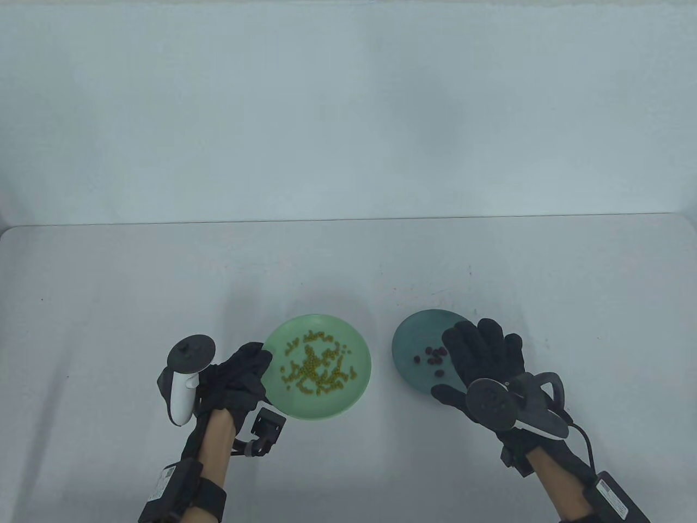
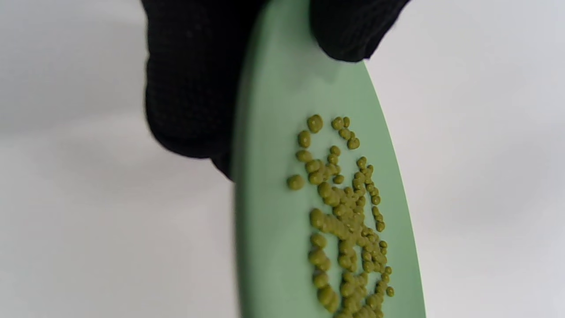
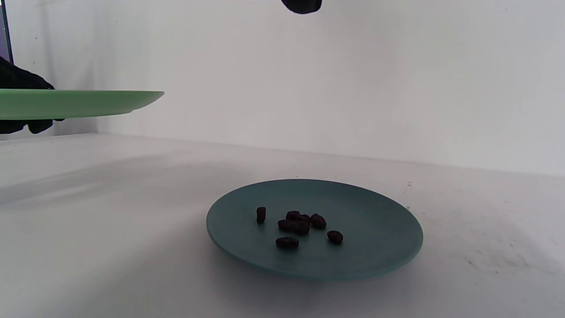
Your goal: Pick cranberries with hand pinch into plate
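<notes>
A: Two gloved hands sit nearest the bottom edge. The left hand (image 1: 239, 381) grips the rim of the light green plate (image 1: 354, 387) and, going by the right wrist view, holds it lifted off the table (image 1: 109, 305). Its thumb lies over the rim, fingers beneath.

B: And the right hand (image 1: 484, 359)?

A: Spread flat, fingers apart, holding nothing, hovering above the near edge of the dark teal plate (image 1: 414, 332).

B: Where are the cranberries (image 3: 300, 225)?

A: A handful, dark and wrinkled, lie in a loose cluster on the teal plate, which rests on the table. The green plate carries many small yellow-green beads (image 2: 348, 225), round and smooth.

B: How would a cranberry handle?

A: Very light, I'd judge, soft and slightly tacky, oblong. A thumb-and-forefinger pinch across the short sides should do; pick an outlier, since clustered ones may cling together.

B: The plates?

A: Shallow, matte, stiff-looking discs on a pale, faintly speckled tabletop before a plain white backdrop.
</notes>
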Available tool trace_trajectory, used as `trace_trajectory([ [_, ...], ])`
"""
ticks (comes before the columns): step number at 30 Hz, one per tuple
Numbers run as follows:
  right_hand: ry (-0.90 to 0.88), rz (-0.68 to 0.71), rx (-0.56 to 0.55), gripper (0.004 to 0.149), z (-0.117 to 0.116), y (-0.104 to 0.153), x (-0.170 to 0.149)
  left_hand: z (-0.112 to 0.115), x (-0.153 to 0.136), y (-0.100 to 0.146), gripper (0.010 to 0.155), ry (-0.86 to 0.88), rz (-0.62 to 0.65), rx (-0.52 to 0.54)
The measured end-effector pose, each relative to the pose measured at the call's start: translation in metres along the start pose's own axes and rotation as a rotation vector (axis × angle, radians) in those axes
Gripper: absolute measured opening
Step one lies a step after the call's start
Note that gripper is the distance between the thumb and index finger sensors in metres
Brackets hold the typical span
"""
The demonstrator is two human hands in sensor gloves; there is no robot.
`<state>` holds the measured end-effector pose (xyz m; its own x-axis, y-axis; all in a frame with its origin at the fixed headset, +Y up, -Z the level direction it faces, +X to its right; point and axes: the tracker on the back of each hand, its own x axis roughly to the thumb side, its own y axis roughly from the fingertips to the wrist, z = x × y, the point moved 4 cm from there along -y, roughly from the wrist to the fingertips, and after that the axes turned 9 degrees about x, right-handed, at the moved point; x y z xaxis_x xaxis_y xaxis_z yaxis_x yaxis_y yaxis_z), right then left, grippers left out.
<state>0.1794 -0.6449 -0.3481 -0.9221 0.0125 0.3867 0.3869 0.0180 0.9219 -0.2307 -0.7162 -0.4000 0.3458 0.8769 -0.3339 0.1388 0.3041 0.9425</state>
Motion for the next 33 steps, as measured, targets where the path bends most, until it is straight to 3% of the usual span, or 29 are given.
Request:
trace_trajectory([
  [14,-0.021,-0.006,-0.016,0.09,0.001,0.003,-0.006,0.022,-0.017,-0.045,0.048,0.025,-0.125,0.063],
  [33,-0.016,0.0,-0.003,0.089,-0.001,0.004,-0.005,0.047,-0.035,-0.068,0.049,-0.082,-0.19,0.063],
])
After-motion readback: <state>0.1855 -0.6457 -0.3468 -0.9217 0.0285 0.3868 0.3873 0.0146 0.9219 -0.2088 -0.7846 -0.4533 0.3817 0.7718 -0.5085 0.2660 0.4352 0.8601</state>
